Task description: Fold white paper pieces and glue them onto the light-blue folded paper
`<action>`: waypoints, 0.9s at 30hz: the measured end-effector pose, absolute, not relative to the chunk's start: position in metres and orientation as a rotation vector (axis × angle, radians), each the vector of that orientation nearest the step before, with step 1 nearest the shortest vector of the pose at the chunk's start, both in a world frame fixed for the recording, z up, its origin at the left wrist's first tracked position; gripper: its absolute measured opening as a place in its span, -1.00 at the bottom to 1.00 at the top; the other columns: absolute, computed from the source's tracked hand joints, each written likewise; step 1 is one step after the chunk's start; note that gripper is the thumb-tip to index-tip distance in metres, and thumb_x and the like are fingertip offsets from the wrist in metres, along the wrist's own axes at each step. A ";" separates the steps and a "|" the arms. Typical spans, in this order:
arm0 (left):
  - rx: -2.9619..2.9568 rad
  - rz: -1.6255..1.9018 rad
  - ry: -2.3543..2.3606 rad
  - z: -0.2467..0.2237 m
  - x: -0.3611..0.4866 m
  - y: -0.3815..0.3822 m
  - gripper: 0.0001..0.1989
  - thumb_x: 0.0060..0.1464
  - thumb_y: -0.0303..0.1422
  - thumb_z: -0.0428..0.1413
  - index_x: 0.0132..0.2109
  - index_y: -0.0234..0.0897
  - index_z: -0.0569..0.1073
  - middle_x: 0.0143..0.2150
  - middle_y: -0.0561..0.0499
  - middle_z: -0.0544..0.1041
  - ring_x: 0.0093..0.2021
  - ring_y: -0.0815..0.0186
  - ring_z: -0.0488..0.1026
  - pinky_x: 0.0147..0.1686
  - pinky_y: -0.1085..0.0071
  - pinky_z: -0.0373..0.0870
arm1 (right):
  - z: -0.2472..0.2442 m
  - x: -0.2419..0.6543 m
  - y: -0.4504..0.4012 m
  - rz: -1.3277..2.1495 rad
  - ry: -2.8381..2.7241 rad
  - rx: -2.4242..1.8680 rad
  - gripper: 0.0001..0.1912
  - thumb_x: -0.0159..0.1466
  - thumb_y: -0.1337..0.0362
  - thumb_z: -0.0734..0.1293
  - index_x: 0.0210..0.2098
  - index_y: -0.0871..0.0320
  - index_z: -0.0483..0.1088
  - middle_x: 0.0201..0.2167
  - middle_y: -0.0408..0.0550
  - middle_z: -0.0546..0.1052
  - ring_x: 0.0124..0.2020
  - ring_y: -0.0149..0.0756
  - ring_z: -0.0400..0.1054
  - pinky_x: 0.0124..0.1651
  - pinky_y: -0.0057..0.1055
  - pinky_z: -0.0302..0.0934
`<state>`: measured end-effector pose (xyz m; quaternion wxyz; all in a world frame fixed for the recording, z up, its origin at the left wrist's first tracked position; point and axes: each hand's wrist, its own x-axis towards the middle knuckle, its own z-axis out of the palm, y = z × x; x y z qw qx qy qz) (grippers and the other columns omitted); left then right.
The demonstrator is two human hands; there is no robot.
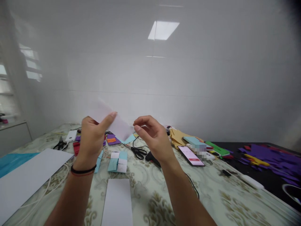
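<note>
A slightly blurred piece of white paper (121, 127) is held up in the air, tilted down to the right. My left hand (95, 133) is closed on it, with the thumb lying across its face. At the paper's right corner, the thumb and forefinger of my right hand (154, 136) come together in a pinch; the other fingers are curled. On the table below lies a white paper strip (118, 202). Beyond that strip sits a folded light-blue and white paper square (118, 162), with another light-blue piece (99, 161) partly behind my left wrist.
Black scissors (138, 153) and a dark-handled tool (152, 158) lie beyond my hands. To the right are a phone (191, 156), yellow paper (177, 138), a white cable (251, 181) and purple scraps (272, 157). A large white sheet (30, 185) lies left.
</note>
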<state>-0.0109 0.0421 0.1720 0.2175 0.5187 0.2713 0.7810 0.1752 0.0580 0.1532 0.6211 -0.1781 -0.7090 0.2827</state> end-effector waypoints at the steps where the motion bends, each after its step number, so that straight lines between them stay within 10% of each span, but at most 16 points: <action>1: 1.485 2.071 0.770 0.170 -0.007 0.041 -0.77 -0.02 -0.23 0.41 -0.33 -0.29 0.62 -0.34 0.02 0.65 -0.35 0.28 0.56 -0.34 0.42 0.53 | 0.153 0.174 0.057 0.635 -1.628 -0.412 -0.88 0.34 0.20 0.43 -0.15 0.05 0.49 -0.14 -0.10 0.53 -0.15 -0.32 0.41 -0.01 -0.34 0.33; 27: 1.993 1.643 0.853 0.174 -0.019 0.031 -0.83 0.15 -0.27 0.28 -0.34 -0.25 0.54 -0.42 0.07 0.46 -0.41 0.35 0.34 -0.41 0.45 0.23 | 0.163 0.194 0.049 0.478 -1.867 -0.533 -0.92 0.29 0.31 0.39 -0.35 0.12 0.46 -0.39 -0.13 0.52 -0.35 -0.34 0.39 -0.26 -0.38 0.25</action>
